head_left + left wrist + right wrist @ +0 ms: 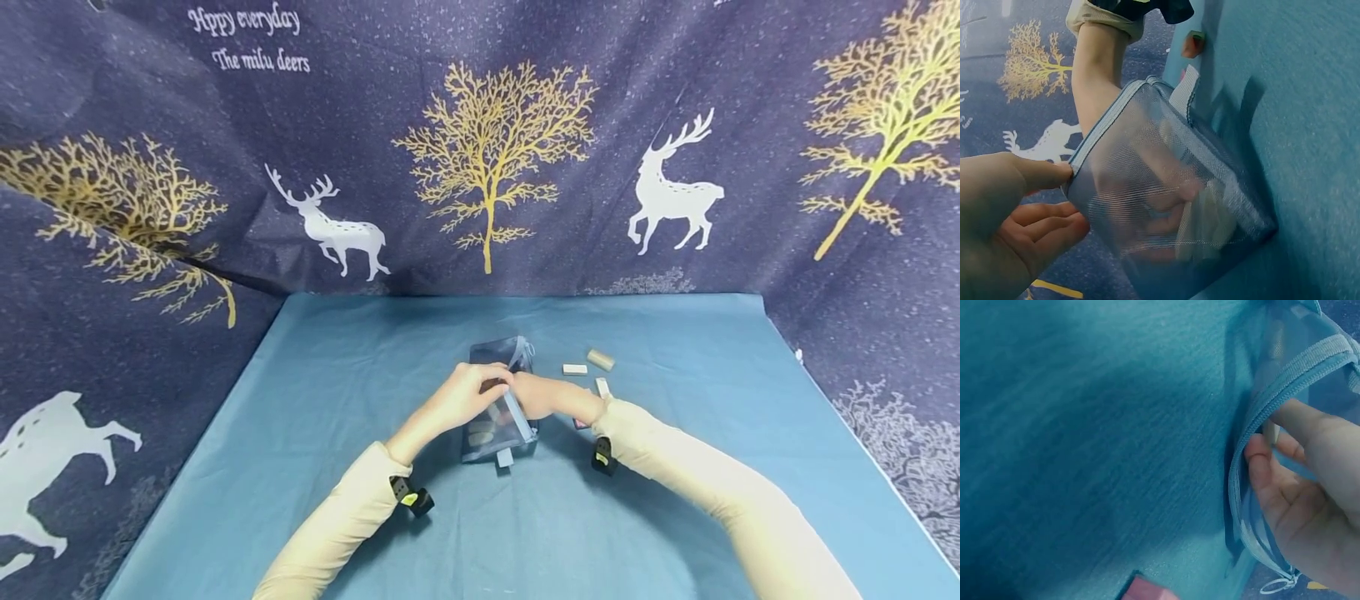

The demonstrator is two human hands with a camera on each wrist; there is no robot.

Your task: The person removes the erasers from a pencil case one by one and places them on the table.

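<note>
A blue mesh zipper pouch (480,446) lies on the table with its zipped mouth open. My left hand (463,398) pinches the rim of that mouth, the thumb (1047,175) at the zipper tape and the other fingers curled below. My right hand (534,396) reaches in through the opening. In the right wrist view its thumb and fingers close around a small pale block (1271,432), mostly hidden by them. Through the mesh, the left wrist view shows its fingertips beside pale blocks (1213,219) inside the pouch.
Right of the pouch lie a white block (574,369), a tan block (601,359) and another white block (602,387) near the right wrist. A pink block (1147,590) sits partly hidden under the right forearm. A patterned cloth (525,167) hangs behind the blue table (360,350).
</note>
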